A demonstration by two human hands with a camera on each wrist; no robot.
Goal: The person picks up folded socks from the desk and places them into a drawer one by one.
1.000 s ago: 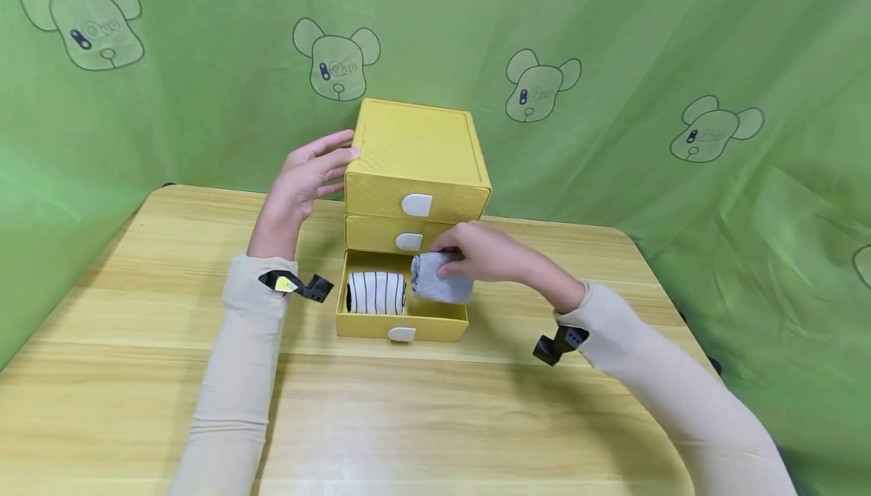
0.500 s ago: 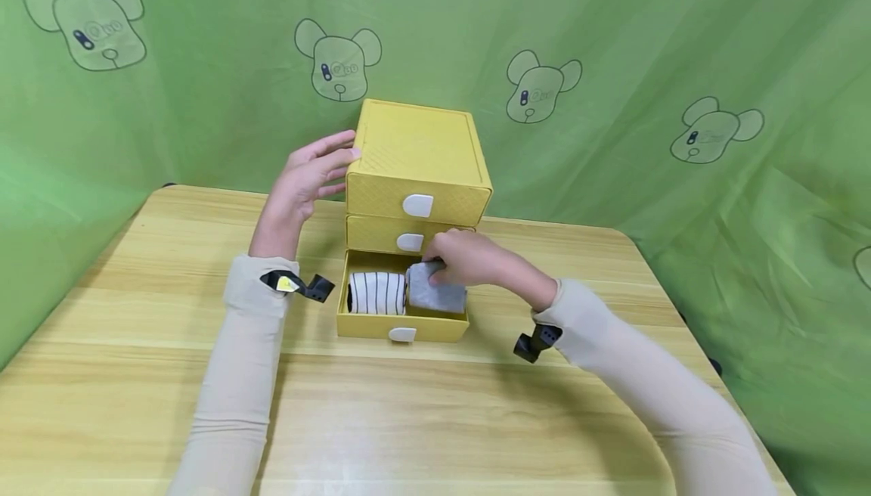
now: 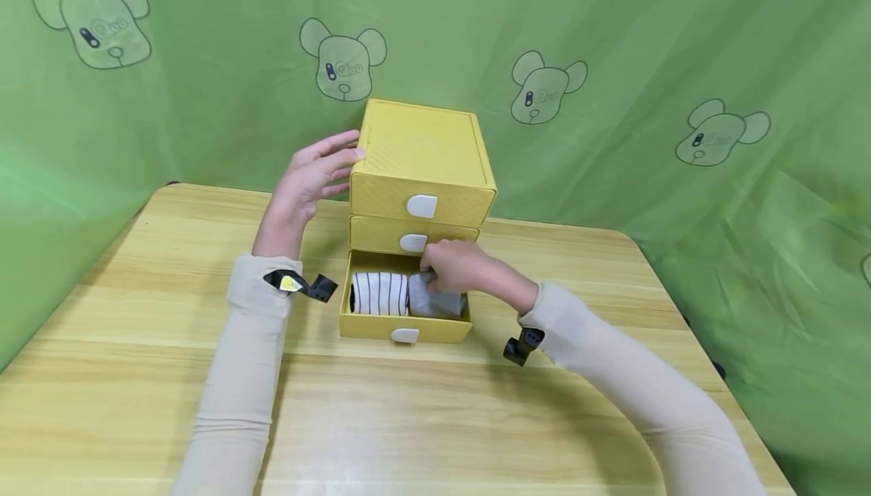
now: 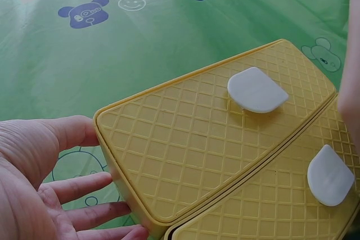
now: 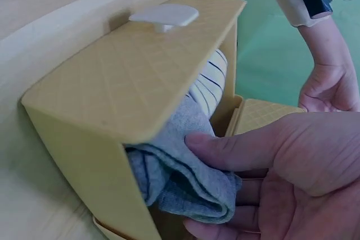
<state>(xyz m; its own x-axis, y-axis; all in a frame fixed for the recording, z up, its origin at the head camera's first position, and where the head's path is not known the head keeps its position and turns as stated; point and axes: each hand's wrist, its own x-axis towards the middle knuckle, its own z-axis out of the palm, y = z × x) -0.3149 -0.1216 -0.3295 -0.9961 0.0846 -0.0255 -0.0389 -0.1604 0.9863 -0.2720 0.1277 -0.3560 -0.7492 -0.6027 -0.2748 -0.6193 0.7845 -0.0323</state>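
A yellow drawer cabinet (image 3: 425,141) has its bottom drawer (image 3: 370,327) pulled out. Inside the drawer, on the left, lies a rolled white cloth with dark stripes (image 3: 379,294). Beside it on the right is a folded grey cloth (image 3: 435,302), partly covered by my right hand (image 3: 461,265). The right wrist view has my thumb on one face of the grey cloth (image 5: 194,164) and my fingers behind it, pinching it within the drawer. My left hand (image 3: 309,175) touches the cabinet's left side with its fingers extended; the left wrist view shows the fingertips along that edge.
Above the open drawer are two closed ones, the middle drawer (image 3: 374,233) and the top drawer (image 3: 381,195), each with a white tab handle. All this stands on a wooden table (image 3: 381,420). A green curtain (image 3: 435,20) with bear-head drawings hangs behind.
My right hand has moved down and left, lowering the grey cloth deeper into the drawer, beside the striped roll. The left hand keeps its place on the cabinet.
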